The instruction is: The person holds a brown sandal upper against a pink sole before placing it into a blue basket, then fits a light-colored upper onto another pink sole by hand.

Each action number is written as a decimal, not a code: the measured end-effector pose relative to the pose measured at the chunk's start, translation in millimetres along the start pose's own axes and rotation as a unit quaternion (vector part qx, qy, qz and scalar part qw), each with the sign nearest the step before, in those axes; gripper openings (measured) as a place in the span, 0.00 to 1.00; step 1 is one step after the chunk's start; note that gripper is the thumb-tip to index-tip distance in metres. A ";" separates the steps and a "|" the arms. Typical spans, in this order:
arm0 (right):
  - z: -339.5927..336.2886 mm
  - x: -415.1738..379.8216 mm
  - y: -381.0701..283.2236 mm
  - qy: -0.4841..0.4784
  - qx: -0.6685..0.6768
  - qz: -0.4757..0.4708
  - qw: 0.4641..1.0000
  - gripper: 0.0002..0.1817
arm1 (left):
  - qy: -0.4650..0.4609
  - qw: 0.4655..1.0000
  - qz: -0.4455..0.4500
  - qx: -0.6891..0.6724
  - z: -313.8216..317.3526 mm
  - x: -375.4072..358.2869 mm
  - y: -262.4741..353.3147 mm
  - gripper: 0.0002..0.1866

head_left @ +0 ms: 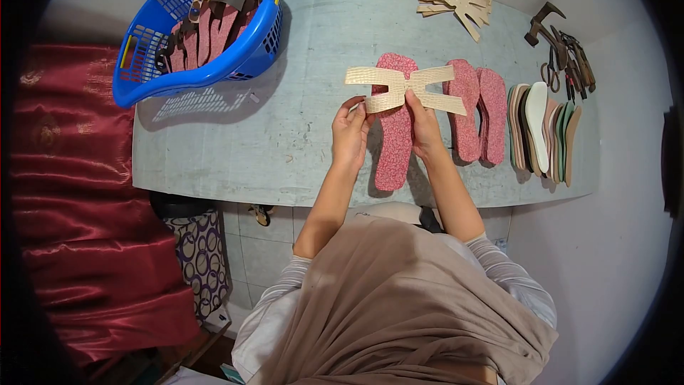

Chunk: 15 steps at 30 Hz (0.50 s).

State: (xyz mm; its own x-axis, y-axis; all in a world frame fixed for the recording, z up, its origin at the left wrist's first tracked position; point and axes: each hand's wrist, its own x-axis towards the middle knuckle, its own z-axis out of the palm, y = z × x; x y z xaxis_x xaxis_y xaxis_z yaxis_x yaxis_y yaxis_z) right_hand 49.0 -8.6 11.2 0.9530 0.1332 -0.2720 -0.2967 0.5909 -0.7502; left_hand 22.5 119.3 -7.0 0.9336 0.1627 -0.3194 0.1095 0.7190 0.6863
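Note:
Between my hands is a cream, crocodile-textured sandal upper with several strap ends, held above a pink patterned sole on the table. My left hand pinches its lower left strap between thumb and fingers. My right hand grips it near the middle, thumb on top, fingers behind. The upper covers part of the sole's top half. Right of my right hand lie more pink soles, some stacked.
A blue basket of sandals stands at the back left. Cut cream uppers lie at the back. A hammer, pliers and a row of insoles are at the right, near the wall.

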 end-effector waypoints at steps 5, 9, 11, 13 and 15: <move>1.3 -1.9 -4.0 0.018 0.007 -0.014 1.000 0.21 | -0.049 0.999 0.008 0.014 11.2 -8.3 5.5 0.19; -1.3 -1.7 -4.2 0.017 -0.003 -0.020 1.000 0.21 | -0.106 0.992 0.048 0.051 12.7 -12.1 5.5 0.21; -1.1 -3.0 -4.1 0.010 -0.004 -0.021 1.000 0.21 | -0.120 0.988 0.058 0.081 15.6 -13.0 5.2 0.21; 2.3 -5.4 -4.4 0.018 0.000 -0.020 1.000 0.21 | -0.114 0.990 0.041 0.068 20.2 -12.9 6.5 0.21; 5.9 -7.0 -4.0 0.020 -0.006 -0.016 1.000 0.20 | -0.114 0.992 0.023 0.055 18.2 -11.8 4.2 0.20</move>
State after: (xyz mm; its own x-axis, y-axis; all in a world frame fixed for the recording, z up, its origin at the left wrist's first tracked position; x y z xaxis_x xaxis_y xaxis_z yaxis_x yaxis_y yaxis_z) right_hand 43.8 -7.2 19.6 0.9586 0.0825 -0.2724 -0.2680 0.5843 -0.7660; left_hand 18.2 108.1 11.5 0.9899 0.0278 -0.1387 0.0898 0.6339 0.7682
